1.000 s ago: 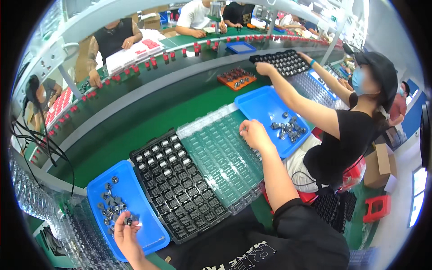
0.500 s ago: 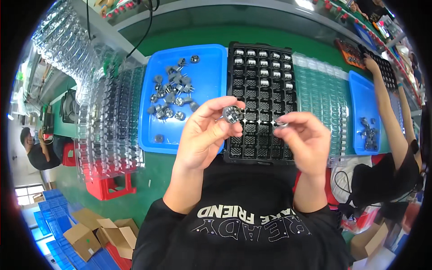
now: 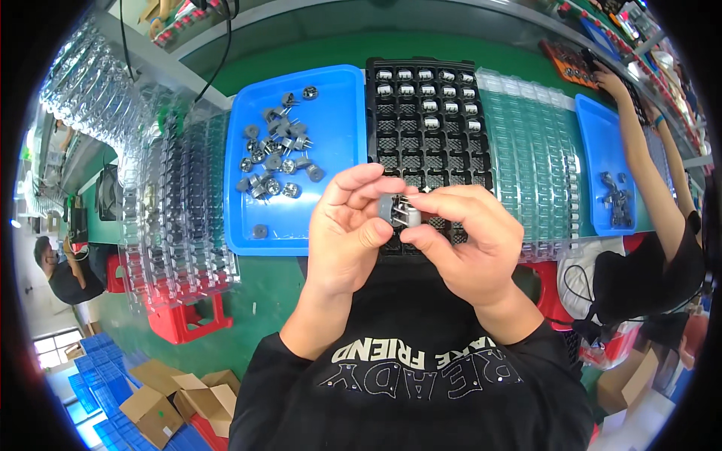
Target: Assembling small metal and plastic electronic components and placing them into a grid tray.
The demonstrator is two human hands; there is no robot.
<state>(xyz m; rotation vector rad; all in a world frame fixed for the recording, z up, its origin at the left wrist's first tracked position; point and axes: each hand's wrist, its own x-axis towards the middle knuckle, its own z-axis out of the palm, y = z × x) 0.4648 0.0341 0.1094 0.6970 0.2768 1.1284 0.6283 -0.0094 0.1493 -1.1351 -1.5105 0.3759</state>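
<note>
In front of my chest, my left hand (image 3: 342, 237) has its fingers curled round a round grey plug part (image 3: 386, 207). Thumb and forefinger of my right hand (image 3: 477, 240) pinch a small grey piece (image 3: 412, 218) against the side of that part. Thin metal pins show between the two pieces; whether they are joined cannot be made out. Behind my hands lies a black compartment tray (image 3: 387, 143), its far rows partly filled with small silver-white pieces (image 3: 429, 90). Left of it, a blue tray (image 3: 353, 113) holds several loose grey plug parts (image 3: 274, 143) with pins.
Clear plastic trays (image 3: 526, 150) stand right of the black tray, and more (image 3: 180, 203) lie at the left. Farther right are another blue tray (image 3: 594, 158) and a co-worker's arm (image 3: 647, 180). A red stool (image 3: 188, 319) and cardboard boxes (image 3: 154, 410) are at lower left.
My right hand has moved left, bringing its small piece against the plug part in my left hand. The plug part has turned so that its pins point right. The view has shifted slightly.
</note>
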